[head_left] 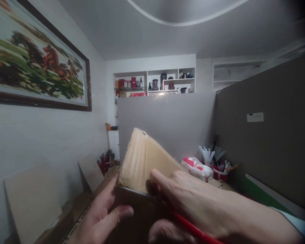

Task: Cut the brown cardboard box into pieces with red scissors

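Far on my left a framed painting of horses (38,57) hangs on the wall, and below it a pale board (32,200) leans against the same wall along the left edge of the counter (78,210). A second, smaller board (91,173) leans further back, with some dark red pots (103,163) just beyond it. My left hand (101,217) comes up from the bottom, its fingers (108,191) spread apart and pressed against the left side of a cardboard box (142,162), the thumb lying across the dark front face. The box is lifted off the counter and tilted, held up close in front of me between both hands, its pale inner flap facing me. My right hand (200,206) curls over the box's right edge, fingers closed on it, with a red pencil-like stick (193,228) tucked under the palm; I cannot tell how firmly that is gripped. Behind the box stands a grey partition (167,118), and above it a white wall shelf (155,81) with jars and bottles. To the right, near the back edge of the counter, lie a red-and-white packet (197,167) and red cups of pens and brushes (218,166).
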`<state>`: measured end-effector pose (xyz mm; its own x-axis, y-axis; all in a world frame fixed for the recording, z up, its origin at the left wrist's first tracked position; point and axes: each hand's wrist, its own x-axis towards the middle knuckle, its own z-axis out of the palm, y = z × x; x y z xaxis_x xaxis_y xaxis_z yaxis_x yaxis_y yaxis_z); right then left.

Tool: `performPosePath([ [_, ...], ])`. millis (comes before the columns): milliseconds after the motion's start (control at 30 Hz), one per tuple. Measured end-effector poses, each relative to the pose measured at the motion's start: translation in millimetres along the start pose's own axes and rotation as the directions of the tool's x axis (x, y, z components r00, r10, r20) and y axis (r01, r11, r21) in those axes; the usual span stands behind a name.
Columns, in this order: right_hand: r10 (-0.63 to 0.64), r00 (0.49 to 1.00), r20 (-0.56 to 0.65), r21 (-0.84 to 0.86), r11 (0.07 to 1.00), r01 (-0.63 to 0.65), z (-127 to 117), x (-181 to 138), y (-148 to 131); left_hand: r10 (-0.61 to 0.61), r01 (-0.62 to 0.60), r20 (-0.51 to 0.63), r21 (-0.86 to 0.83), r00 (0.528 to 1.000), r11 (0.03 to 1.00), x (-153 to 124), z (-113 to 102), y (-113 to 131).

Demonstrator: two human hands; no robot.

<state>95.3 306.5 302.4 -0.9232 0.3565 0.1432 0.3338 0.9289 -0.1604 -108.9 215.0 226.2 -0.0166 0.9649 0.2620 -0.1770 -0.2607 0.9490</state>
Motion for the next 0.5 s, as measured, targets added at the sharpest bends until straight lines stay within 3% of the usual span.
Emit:
performPosePath([
  [133, -0.085, 0.99, -0.109, 0.054, 0.994, 0.092, 15.4, -2.3, 11.7, 0.0, -0.001, 0.014, 0.048, 1.0, 0.999, 0.8, -0.3, 0.7],
  [233, -0.074, 0.988, -0.132, 0.07, 0.994, 0.084, 20.2, -4.8, 18.3, 0.031, -0.027, -0.078, 0.055, 0.996, 0.998, 3.4, 1.4, -1.6],
  [300, -0.032, 0.988, -0.151, 0.039, 0.998, 0.039, 17.2, -5.9, 19.2, 0.098, -0.093, -0.149, 0.042, 0.984, 0.995, 7.2, 4.3, -2.6],
  [400, -0.011, 0.986, -0.168, 0.034, 0.999, 0.017, 8.1, -7.6, 17.1, 0.173, -0.167, -0.163, 0.047, 0.971, 0.985, 14.1, 8.2, -2.6],
  [500, -0.013, 0.995, -0.096, 0.073, 0.997, 0.02, -0.1, -10.8, 12.7, 0.221, -0.199, -0.164, 0.142, 0.961, 0.97, 17.6, 8.0, -0.9],
])
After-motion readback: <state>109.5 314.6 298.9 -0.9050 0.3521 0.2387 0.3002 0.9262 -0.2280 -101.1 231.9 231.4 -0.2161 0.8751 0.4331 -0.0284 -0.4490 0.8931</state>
